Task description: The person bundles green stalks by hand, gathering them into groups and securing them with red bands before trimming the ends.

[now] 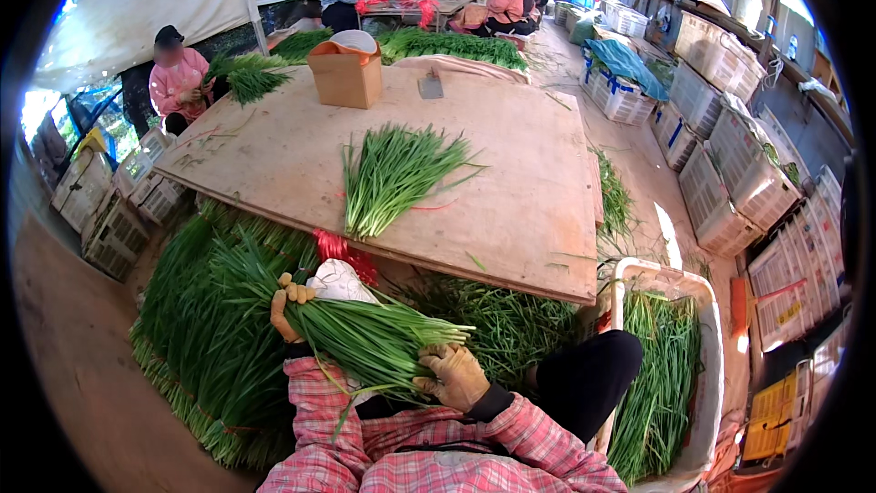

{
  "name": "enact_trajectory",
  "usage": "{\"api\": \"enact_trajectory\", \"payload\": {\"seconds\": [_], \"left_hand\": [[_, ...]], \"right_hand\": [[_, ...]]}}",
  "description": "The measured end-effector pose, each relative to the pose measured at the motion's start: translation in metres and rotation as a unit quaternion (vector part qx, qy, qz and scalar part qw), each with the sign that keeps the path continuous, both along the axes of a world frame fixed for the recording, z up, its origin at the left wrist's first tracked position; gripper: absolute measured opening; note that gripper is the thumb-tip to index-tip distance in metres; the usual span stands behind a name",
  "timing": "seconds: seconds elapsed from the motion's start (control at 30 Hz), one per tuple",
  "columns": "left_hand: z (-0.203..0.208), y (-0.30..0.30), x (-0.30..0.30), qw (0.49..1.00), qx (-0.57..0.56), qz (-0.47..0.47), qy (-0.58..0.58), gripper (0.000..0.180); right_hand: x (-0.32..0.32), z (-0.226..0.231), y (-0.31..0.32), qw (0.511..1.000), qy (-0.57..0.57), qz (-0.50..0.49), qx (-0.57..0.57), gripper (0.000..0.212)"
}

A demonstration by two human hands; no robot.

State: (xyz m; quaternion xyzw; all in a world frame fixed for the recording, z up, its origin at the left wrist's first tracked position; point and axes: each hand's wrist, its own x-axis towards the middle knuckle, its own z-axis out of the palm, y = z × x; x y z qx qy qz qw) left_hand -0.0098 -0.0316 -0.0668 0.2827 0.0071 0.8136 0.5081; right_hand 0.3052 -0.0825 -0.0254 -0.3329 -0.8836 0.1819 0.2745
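Across my lap lies a thick bunch of garlic chives (374, 338), its pale cut ends to the right and its green leaf tips to the left. My gloved left hand (290, 303) is closed around the leafy part. Near the pale ends, my gloved right hand (454, 376) grips the same bunch from the right side. Another bunch of chives (397, 178) rests on the wooden table (520, 192) ahead of me. Red ties (345, 258) hang at the table's near edge, beside a white cloth or bag (339, 281).
A large heap of chives (210, 338) stands at my left. At my right, a white crate (714, 374) holds loose chives, with more under the table. A cardboard box (347, 78) and a flat metal piece (431, 85) lie farther off. Several people work beyond; stacked crates (730, 183) line the right wall.
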Motion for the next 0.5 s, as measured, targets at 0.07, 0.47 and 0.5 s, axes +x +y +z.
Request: {"api": "enact_trajectory", "payload": {"seconds": [0.07, 0.47, 0.5], "left_hand": [[0.002, 0.0, 0.004, 0.999, -0.022, 0.012, -0.023, 0.023], [-0.012, 0.004, -0.007, 0.993, 0.046, -0.017, -0.104, 0.03], [-0.015, 0.005, -0.007, 0.989, 0.043, -0.006, -0.139, 0.03]], "right_hand": [[0.007, 0.004, 0.001, 0.999, -0.043, 0.019, 0.012, 0.044], [0.016, 0.009, 0.012, 0.994, -0.081, 0.074, 0.017, 0.033], [0.015, 0.013, 0.014, 0.995, -0.078, 0.065, 0.006, 0.032]]}}
